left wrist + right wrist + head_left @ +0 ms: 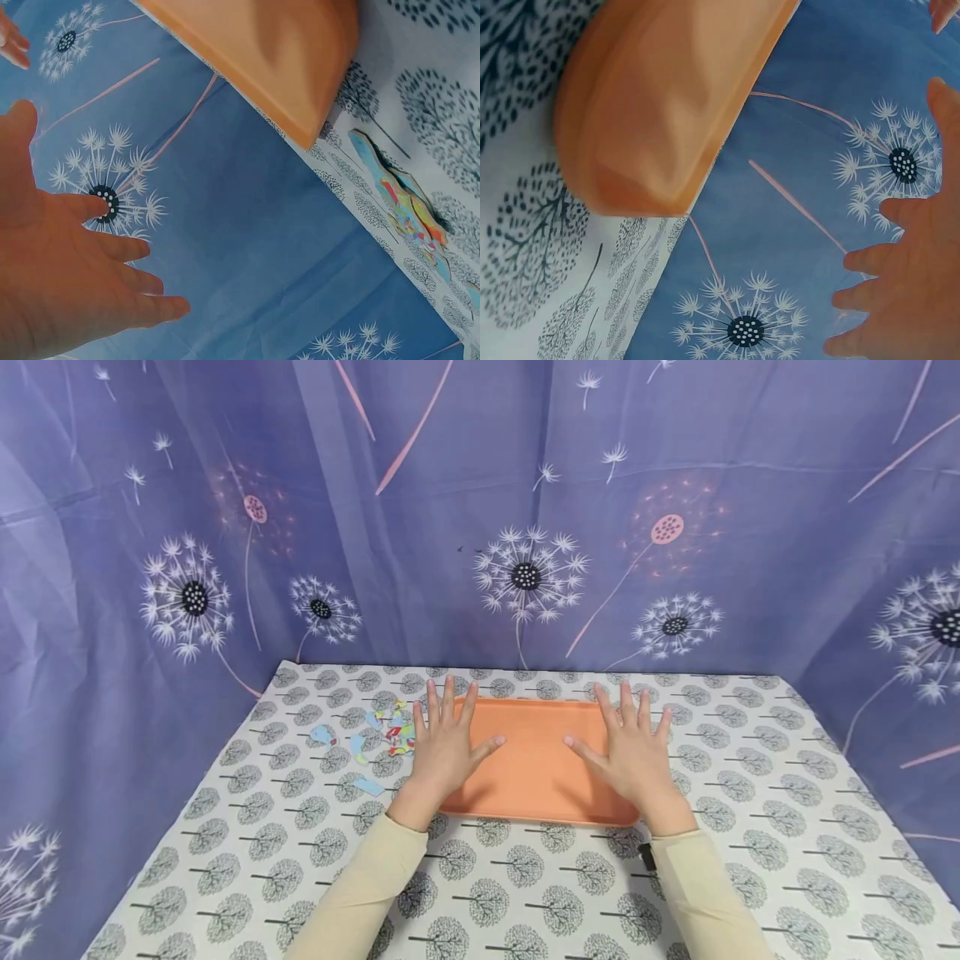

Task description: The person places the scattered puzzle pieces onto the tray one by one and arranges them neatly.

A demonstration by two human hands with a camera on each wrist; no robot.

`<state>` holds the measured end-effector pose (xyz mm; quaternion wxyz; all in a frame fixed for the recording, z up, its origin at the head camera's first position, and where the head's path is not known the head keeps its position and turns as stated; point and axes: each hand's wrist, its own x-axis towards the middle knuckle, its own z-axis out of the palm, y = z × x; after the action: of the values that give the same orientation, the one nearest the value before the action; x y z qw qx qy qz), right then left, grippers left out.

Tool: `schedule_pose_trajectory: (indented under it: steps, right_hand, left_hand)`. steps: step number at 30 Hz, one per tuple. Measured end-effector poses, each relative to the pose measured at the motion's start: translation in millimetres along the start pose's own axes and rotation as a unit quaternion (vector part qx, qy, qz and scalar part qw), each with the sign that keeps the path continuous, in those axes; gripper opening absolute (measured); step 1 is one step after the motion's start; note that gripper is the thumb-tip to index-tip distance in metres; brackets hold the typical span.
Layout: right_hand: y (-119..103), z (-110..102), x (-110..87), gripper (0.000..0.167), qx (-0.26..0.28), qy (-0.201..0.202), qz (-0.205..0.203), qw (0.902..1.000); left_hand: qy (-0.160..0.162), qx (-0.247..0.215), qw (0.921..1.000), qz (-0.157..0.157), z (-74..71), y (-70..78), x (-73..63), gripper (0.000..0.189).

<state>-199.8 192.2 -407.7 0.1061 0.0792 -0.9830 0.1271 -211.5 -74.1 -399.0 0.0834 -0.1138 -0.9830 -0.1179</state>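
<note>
An orange rectangular tray (536,760) lies on the tree-patterned table, and its inside shows bare between the two hands. Above its left end my left hand (444,747) is held with fingers spread straight, gripping nothing. My right hand (633,756) hovers likewise over the tray's right end, fingers and thumb spread apart. Both wrist views show the left hand (82,262) and right hand (907,270) raised off the tray. Left of the tray lie several colourful flat puzzle-like pieces (401,739), mostly light blue with red, yellow and green; the left hand partly covers that side.
Loose light-blue pieces (367,786) lie scattered toward the table's left side. A white tablecloth (525,893) with a grey tree print covers the table. Purple-blue curtains (435,527) with dandelion prints hang behind and at both sides. A small black object (647,857) shows by the right sleeve.
</note>
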Motion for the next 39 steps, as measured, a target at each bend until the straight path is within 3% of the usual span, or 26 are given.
schedule_pose_trajectory:
  steps: [6, 17, 33, 39]
  right_hand:
    - [2.7, -3.1, 0.5, 0.088, 0.012, 0.011, -0.007, 0.9998]
    - [7.9, -10.4, 3.8, 0.085, 0.047, 0.037, -0.025, 0.9979]
    - [19.4, -23.7, 10.4, 0.072, 0.090, 0.047, -0.038, 0.9941]
    - [27.7, -23.7, 14.5, 0.069, 0.122, 0.048, -0.035, 0.9907]
  left_hand:
    - [0.017, -0.009, 0.9998, 0.001, -1.7, -2.7, 0.3, 0.088]
    - [0.051, -0.072, 0.9961, 0.001, -12.1, -15.4, -0.5, 0.080]
    - [0.094, -0.122, 0.9880, -0.016, -28.3, -54.4, -10.9, 0.072]
    - [0.093, -0.151, 0.9835, -0.038, -34.1, -70.9, -18.4, 0.069]
